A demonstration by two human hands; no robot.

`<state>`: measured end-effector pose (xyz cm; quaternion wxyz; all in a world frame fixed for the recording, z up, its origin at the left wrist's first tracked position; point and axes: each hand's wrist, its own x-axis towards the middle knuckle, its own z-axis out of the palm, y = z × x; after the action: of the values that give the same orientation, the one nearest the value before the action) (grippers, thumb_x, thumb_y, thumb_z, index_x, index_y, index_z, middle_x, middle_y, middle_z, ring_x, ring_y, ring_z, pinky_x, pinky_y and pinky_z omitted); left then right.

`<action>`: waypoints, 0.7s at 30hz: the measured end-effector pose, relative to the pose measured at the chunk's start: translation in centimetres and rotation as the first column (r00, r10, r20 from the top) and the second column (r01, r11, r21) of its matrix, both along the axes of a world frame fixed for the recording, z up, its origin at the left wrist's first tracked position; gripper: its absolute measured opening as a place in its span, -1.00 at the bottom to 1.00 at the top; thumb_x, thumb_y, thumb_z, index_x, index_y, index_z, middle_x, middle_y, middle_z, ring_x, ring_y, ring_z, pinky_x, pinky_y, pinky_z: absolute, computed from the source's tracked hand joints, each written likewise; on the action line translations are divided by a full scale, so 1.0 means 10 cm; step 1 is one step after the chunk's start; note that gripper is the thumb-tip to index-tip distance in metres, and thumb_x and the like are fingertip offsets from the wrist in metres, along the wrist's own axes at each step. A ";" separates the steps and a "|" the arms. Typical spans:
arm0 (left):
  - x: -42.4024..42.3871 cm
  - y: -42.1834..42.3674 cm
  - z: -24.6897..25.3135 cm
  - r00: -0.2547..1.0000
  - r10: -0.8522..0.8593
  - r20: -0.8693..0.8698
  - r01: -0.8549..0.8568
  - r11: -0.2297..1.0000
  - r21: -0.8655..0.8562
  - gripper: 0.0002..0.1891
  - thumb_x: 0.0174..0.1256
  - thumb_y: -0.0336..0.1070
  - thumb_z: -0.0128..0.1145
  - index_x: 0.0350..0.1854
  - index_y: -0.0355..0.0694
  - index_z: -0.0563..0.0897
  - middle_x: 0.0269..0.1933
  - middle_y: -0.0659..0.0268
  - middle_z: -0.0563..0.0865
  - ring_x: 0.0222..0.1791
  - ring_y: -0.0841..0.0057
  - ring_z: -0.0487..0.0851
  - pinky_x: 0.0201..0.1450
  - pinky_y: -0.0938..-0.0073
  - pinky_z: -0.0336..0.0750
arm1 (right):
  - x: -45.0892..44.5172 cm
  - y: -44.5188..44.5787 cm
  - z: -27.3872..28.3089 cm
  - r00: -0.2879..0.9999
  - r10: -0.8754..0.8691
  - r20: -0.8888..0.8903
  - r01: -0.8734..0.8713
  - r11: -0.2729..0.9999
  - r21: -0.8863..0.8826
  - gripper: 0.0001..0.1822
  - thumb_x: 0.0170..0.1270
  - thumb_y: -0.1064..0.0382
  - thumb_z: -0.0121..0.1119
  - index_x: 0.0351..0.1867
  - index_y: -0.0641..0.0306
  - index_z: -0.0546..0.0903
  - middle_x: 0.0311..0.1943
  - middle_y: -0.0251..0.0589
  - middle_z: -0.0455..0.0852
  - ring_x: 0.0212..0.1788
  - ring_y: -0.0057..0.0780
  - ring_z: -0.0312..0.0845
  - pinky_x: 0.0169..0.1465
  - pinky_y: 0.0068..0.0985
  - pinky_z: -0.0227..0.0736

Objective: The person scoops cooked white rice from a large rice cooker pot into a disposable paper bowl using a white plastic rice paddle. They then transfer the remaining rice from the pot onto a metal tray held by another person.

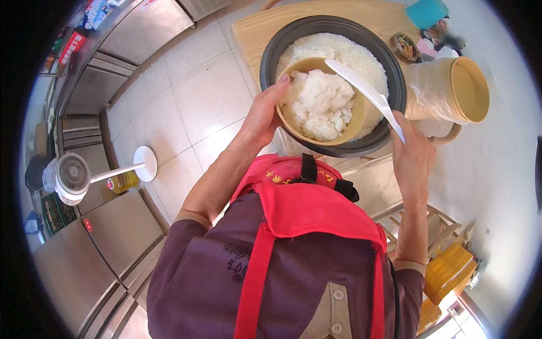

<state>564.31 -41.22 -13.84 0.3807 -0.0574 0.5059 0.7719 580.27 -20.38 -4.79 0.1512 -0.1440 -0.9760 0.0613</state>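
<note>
My left hand (264, 112) grips the left side of a yellow-tan bowl (362, 120), with the thumb over its rim. White cooked rice (326, 99) is heaped in the bowl. The bowl is held above a big dark round pot (271, 48), which also contains white rice (364, 55). In my right hand (410, 156) is the handle of a white plastic rice paddle (364, 87); its blade reaches over the bowl's upper right rim. The bowl hides part of the rice in the pot.
The pot is on a light wooden table (250, 31). To its right lies a plastic-wrapped stack of tan bowls (470, 89), near a small food dish (405, 47) and a turquoise container (425, 12). A white fan (74, 173) and an oil bottle (123, 182) are at the left.
</note>
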 end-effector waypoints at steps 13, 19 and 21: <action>0.39 0.35 0.18 0.993 -0.072 -0.096 0.083 0.989 0.119 -0.47 0.30 -0.01 0.08 0.13 -0.37 0.43 0.00 0.21 0.57 0.01 0.53 0.51 0.06 0.52 0.39 | 0.38 0.09 0.06 0.990 0.069 0.122 -0.047 0.982 -0.181 -0.71 0.14 0.41 0.04 -0.07 0.27 0.53 -0.39 -0.04 0.61 -0.36 -0.03 0.53 -0.37 -0.24 0.39; 0.44 0.35 0.16 0.993 -0.042 -0.108 0.055 0.990 0.127 -0.47 0.30 0.01 0.06 0.12 -0.37 0.44 -0.02 0.23 0.58 -0.03 0.55 0.52 0.04 0.52 0.41 | 0.49 0.08 0.37 0.931 -0.199 0.305 0.321 0.844 -0.430 -0.78 0.33 0.20 -0.02 -0.21 0.30 0.55 -0.65 -0.01 0.54 -0.52 -0.06 0.52 -0.38 -0.26 0.34; 0.46 0.37 0.23 0.992 -0.035 -0.121 0.050 0.991 0.122 -0.45 0.30 -0.01 0.08 0.14 -0.38 0.42 -0.02 0.23 0.58 -0.04 0.55 0.52 0.03 0.54 0.41 | 0.46 0.08 0.34 0.918 -0.228 0.324 0.356 0.832 -0.426 -0.74 0.35 0.16 -0.05 -0.24 0.35 0.54 -0.69 -0.03 0.52 -0.59 -0.13 0.50 -0.41 -0.29 0.34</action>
<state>568.90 -37.51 -11.50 0.3692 0.0233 0.4796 0.7957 584.92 -19.62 -1.38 -0.0103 -0.3320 -0.9078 0.2559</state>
